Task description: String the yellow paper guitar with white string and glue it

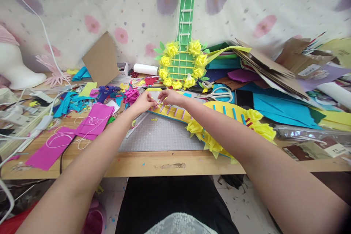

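Bare forearms reach toward twelve o'clock, over a yellow guitar-shaped board with paper flowers.
Neck points to ten o'clock, left hand nearest its tip, right hand beside; both pinch thin white string; body lies toward four.

Light is bright and diffuse, though wide-angle distortion stretches the right forearm.

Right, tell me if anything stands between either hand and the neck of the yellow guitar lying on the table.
Nothing visible does: the left hand and right hand are at the neck, with white string between their fingertips. The right forearm passes above the guitar's body without blocking either hand.
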A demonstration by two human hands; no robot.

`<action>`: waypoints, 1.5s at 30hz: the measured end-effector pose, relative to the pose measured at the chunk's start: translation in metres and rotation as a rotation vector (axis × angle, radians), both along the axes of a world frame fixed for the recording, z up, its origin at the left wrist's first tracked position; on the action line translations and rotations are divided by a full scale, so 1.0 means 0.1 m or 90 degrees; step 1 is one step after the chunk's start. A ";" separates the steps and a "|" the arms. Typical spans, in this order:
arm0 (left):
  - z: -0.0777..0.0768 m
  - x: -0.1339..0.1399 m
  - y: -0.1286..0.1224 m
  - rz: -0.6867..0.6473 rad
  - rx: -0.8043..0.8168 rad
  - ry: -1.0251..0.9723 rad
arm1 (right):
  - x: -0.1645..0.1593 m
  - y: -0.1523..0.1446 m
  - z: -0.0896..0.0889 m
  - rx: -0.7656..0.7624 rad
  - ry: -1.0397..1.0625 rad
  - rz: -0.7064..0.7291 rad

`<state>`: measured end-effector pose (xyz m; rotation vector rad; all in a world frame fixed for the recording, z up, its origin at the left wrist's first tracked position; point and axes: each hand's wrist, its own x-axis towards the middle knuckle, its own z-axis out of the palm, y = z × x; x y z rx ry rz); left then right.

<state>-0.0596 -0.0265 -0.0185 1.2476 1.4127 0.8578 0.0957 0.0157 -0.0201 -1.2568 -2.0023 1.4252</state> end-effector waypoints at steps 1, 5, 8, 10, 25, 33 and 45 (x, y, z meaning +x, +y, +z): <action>0.00 0.00 0.00 0.002 0.005 0.004 | 0.00 0.00 0.00 0.009 -0.001 -0.004; 0.00 0.00 0.00 0.025 0.017 0.005 | -0.03 0.00 0.00 0.030 0.007 -0.036; -0.02 -0.01 0.00 0.041 0.012 -0.010 | -0.02 -0.01 0.02 0.049 0.022 -0.067; -0.03 -0.02 0.01 0.036 0.024 -0.017 | -0.01 0.00 0.03 0.063 0.028 -0.076; -0.05 -0.04 0.03 -0.036 0.181 0.067 | 0.01 -0.04 0.10 -0.086 0.069 -0.059; -0.09 -0.07 0.03 -0.032 0.186 0.028 | 0.03 0.00 0.02 0.003 -0.023 -0.012; 0.04 -0.02 0.01 -0.069 0.131 0.051 | 0.00 -0.04 0.07 0.070 -0.074 0.078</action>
